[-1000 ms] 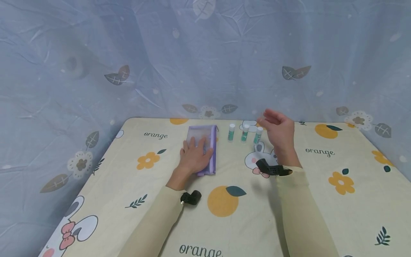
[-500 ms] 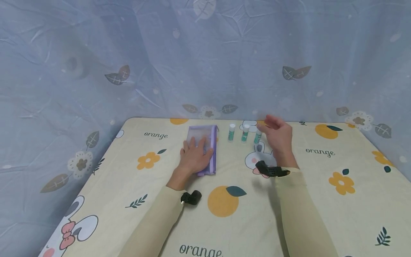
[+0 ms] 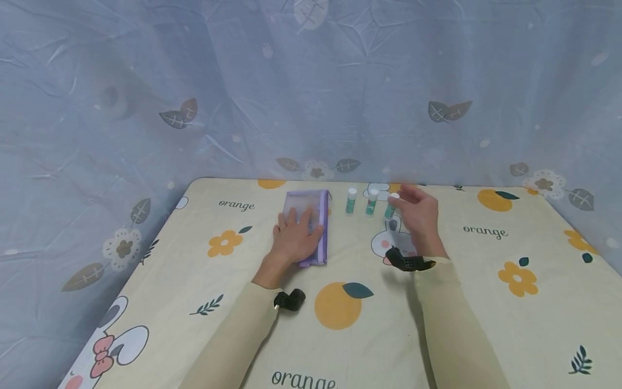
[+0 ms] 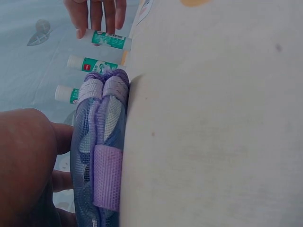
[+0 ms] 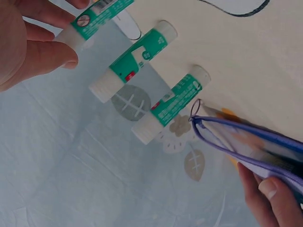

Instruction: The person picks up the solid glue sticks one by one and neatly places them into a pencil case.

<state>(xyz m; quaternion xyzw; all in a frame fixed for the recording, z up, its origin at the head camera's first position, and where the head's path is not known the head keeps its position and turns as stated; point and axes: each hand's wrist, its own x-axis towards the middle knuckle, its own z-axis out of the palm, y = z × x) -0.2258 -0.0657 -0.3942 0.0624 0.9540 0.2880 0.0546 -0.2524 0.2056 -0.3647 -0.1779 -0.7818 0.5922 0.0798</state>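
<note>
In the head view my left hand (image 3: 294,240) lies with spread fingers on a purple-edged mesh zip pouch (image 3: 302,200). In the left wrist view the pouch (image 4: 108,175) shows its pale purple tab beside that hand. Three green glue sticks with white caps stand upright to the right: a left one (image 3: 351,201), a middle one (image 3: 371,202) and a right one (image 3: 390,209). My right hand (image 3: 420,215) is at the right glue stick, thumb and loosely bent fingers on either side of its cap. The right wrist view shows the thumb (image 5: 52,56) beside this cap.
A cream cloth (image 3: 389,335) printed with oranges, flowers and rabbits covers the table. Behind it hangs a blue-grey curtain (image 3: 311,97) with leaf prints, close to the table's back edge. Black wrist cameras sit on both forearms.
My right hand has moved left and slightly down, bringing its thumb to the right glue stick's cap. The left hand and pouch have stayed in place.
</note>
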